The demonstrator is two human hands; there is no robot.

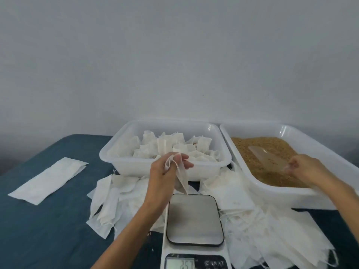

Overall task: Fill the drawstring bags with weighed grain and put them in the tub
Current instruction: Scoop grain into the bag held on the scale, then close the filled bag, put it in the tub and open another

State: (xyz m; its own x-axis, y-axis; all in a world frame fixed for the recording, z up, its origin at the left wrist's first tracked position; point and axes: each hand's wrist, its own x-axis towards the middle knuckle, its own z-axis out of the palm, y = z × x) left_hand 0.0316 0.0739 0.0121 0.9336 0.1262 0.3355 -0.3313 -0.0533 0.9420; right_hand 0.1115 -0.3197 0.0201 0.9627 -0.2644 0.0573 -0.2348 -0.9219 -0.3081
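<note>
Held above the steel platform of a white digital kitchen scale (195, 218): one small empty white drawstring bag of thin non-woven fabric (179, 174), pinched at its mouth between thumb and fingertips of the left hand (165, 171), body dangling limp to a point. Probably near weightless, soft and floppy, with no stiffness to keep the mouth open unaided; likely best taken at the top hem, two sides spread apart, with care for the thin cord. Once filled, probably a small slack pouch, best supported from beneath.

To the right, right hand (305, 168) curled round the handle of a clear plastic scoop (270, 157), lying in tan grain (272, 144) inside a white rectangular plastic tub on the right (287, 131). Grain loose and free-running, apt to spill from a tilted scoop.

Behind the scale, a second white rectangular plastic tub (124, 160) holding many plump white bags standing close together. Around the scale, a heap of flat empty white bags (272, 230) spread over a dark teal table covering (48, 220). Well apart at left, a flat white paper packet (48, 179). Scale display lit, digits too blurred to read.
</note>
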